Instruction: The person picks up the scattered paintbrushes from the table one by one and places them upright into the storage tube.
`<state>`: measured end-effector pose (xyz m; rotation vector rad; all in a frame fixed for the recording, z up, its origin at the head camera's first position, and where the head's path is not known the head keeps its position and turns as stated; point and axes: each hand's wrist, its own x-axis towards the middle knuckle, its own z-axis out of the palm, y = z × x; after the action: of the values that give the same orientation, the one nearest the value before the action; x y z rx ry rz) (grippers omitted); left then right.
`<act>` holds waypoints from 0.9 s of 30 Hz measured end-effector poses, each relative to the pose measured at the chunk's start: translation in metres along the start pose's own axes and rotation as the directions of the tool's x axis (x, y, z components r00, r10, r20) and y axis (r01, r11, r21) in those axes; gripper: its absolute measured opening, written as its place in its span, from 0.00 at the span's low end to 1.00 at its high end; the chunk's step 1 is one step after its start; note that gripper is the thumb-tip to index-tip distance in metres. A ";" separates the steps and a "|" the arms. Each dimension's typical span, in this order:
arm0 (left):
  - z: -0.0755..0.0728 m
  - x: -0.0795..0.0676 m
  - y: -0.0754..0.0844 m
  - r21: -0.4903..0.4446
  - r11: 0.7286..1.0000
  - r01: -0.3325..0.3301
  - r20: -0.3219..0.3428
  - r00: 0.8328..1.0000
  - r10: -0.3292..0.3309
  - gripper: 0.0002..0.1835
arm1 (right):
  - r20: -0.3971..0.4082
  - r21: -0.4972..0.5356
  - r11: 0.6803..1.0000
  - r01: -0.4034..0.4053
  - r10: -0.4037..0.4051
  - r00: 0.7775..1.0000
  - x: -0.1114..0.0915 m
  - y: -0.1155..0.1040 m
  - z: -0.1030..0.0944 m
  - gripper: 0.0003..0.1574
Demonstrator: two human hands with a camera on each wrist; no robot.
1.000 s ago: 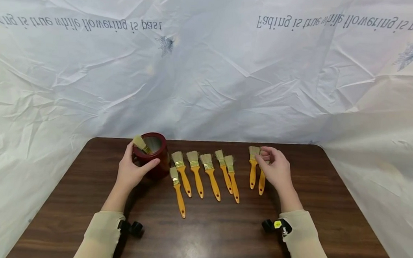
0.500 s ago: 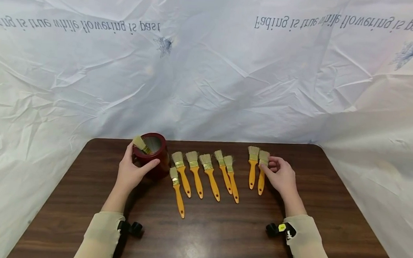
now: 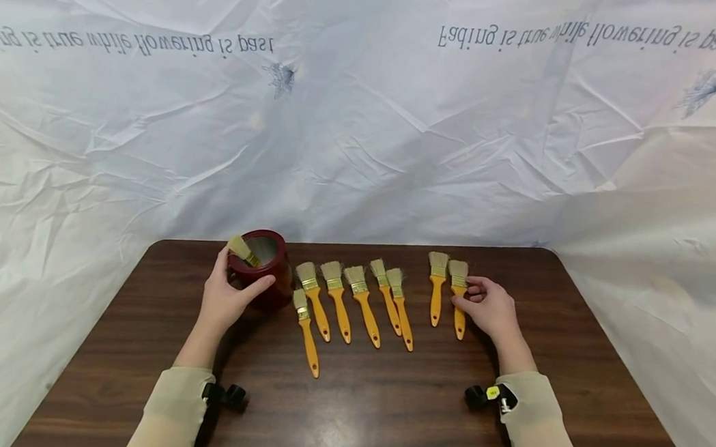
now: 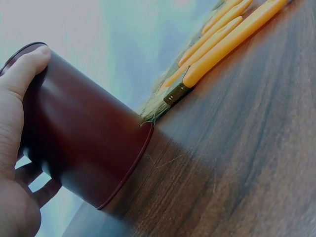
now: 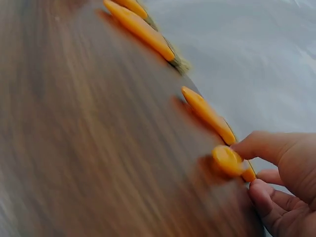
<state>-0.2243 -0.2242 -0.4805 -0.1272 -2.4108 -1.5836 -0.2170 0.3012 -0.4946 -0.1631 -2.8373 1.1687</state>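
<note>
My left hand (image 3: 224,301) grips a dark red cylindrical can (image 3: 276,283), its thumb at the rim in the left wrist view and its fingers round the far side. One paintbrush (image 3: 243,249) leans inside the can, bristles up; its handle is hidden. My right hand (image 3: 493,310) pinches the rightmost paintbrush (image 3: 458,274) by its orange handle, between thumb and fingers. That brush's handle end (image 5: 227,160) points toward the camera in the right wrist view. Just left of it, another paintbrush (image 3: 436,293) lies on the table.
Several orange-handled paintbrushes (image 3: 366,313) lie in a loose row on the brown wooden table (image 3: 383,416), bristles away from me. A smaller paintbrush (image 3: 309,340) lies nearest the front, close to the can. White printed sheeting (image 3: 362,148) hangs behind and beside the table.
My right hand has moved right and slightly toward me, off the bristles and onto the rightmost paintbrush's handle. That brush has turned slightly, its handle end shifting right. The left hand and can stay put.
</note>
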 end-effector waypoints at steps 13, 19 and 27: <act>-0.003 0.001 0.000 0.022 1.000 -0.007 -0.001 1.000 0.007 0.56 | -0.034 -0.034 0.997 -0.064 0.063 0.997 0.001 0.002 -0.009 0.38; -0.002 0.001 0.002 0.015 1.000 -0.007 0.004 1.000 0.007 0.56 | -0.041 -0.029 0.998 -0.059 0.058 0.997 0.001 0.004 -0.008 0.35; -0.001 0.001 0.000 0.022 1.000 -0.002 0.004 1.000 0.002 0.57 | -0.057 0.008 0.999 -0.051 0.051 0.997 -0.001 0.007 -0.007 0.31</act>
<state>-0.2250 -0.2251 -0.4798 -0.1296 -2.4299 -1.5565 -0.2148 0.3112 -0.4942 -0.2655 -2.7949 1.1630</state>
